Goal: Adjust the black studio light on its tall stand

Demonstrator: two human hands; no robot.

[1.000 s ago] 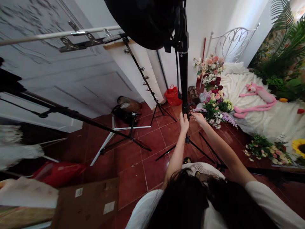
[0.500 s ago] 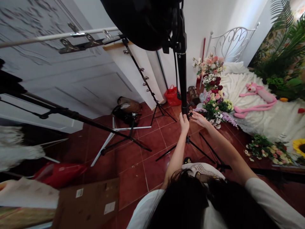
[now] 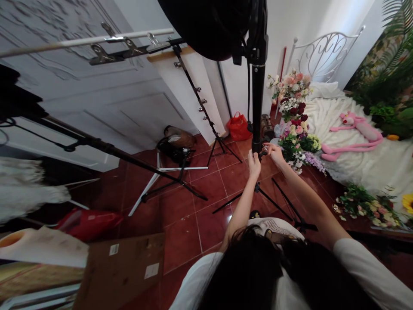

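In front of me a black light stand (image 3: pixel 257 97) rises upright, with a large dark round lamp head (image 3: pixel 206 26) at its top and a cable hanging beside the pole. My left hand (image 3: pixel 254 164) is wrapped round the pole just below its thick collar. On the right side of that collar sits a small dark knob (image 3: pixel 263 153). My right hand (image 3: pixel 273 151) is at this knob, its fingers bent with the fingertips against it. The stand's thin legs spread on the red tiles below my hands.
Another black stand (image 3: pixel 129 155) slants across the left. Beyond it are a clip stand (image 3: pixel 203 103), a red bag (image 3: pixel 239 127) and a cardboard box (image 3: pixel 125 275). To the right lie artificial flowers (image 3: pixel 297 125) and a pink plush toy (image 3: pixel 361 129) on a white-draped bed (image 3: pixel 348 168).
The view has shifted, so most things appear farther right. My right hand's fingers, stretched out before, have bent in at the knob. My left hand stays round the pole.
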